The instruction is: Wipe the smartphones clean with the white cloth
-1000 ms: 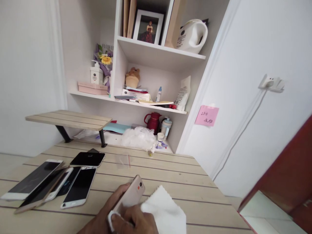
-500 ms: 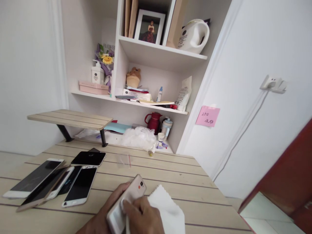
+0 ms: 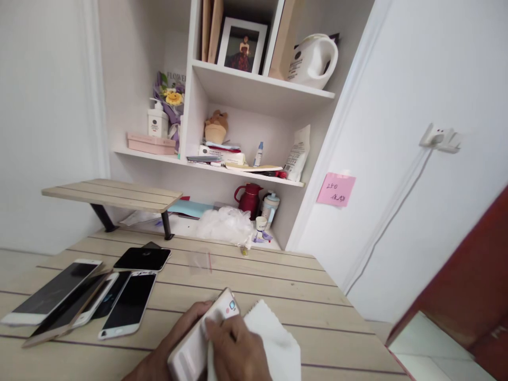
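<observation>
A pale gold smartphone (image 3: 189, 350) is tilted with its back and camera end showing. My left hand (image 3: 170, 341) is closed around its left edge from below. Bunched fingers of my right hand (image 3: 237, 346) press a white cloth (image 3: 275, 336) against the phone's back, just below the camera. Most of the cloth hangs out to the right of that hand with its scalloped edge visible. The part under my fingertips is mostly hidden.
Several phones, among them a white-framed phone (image 3: 129, 304) and a black phone (image 3: 143, 259), lie at the table's left. A small clear bag (image 3: 199, 261) lies beyond my hands. A raised wooden stand (image 3: 115, 194) is at the back left, before shelves holding a red jug (image 3: 249, 199).
My right hand and the cloth have slid slightly up the phone's back toward the camera. The phone's lower back is more exposed, and its camera lens now catches the light.
</observation>
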Action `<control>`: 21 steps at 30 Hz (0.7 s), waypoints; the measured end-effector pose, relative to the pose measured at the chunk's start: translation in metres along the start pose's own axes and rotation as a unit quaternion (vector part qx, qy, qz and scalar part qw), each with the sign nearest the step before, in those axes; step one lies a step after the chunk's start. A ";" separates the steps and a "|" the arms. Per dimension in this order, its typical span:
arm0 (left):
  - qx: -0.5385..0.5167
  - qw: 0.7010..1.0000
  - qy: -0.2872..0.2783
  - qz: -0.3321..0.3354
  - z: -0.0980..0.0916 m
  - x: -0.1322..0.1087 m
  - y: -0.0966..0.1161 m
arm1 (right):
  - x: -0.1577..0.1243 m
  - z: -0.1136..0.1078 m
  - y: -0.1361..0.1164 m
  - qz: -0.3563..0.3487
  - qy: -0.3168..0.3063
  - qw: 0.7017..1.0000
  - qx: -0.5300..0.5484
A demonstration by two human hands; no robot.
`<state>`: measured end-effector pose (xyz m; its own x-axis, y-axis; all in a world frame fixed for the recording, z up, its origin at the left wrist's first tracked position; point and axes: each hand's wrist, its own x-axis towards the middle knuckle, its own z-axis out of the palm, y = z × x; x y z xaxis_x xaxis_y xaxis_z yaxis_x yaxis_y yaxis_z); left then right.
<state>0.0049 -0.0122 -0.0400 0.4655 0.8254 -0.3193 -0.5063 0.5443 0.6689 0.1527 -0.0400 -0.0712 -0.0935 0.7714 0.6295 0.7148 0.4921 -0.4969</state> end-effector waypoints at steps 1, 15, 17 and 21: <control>-0.008 1.000 -0.002 -0.024 0.000 0.001 0.000 | 0.008 -0.009 0.007 -0.022 0.003 1.000 0.000; 0.030 0.997 0.001 0.077 -0.011 -0.001 0.003 | 0.013 -0.019 0.017 -0.159 -0.036 0.986 -0.021; 0.033 0.999 -0.027 0.008 -0.010 0.003 0.002 | 0.019 -0.025 0.023 -0.129 -0.011 0.992 -0.012; 0.040 0.998 -0.017 0.044 -0.009 0.003 0.003 | 0.015 -0.020 0.022 -0.143 0.001 0.990 0.002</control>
<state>-0.0016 -0.0067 -0.0446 0.4460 0.8636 -0.2350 -0.4870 0.4544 0.7459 0.1809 -0.0255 -0.0607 -0.2910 0.5990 0.7460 0.6563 0.6923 -0.2999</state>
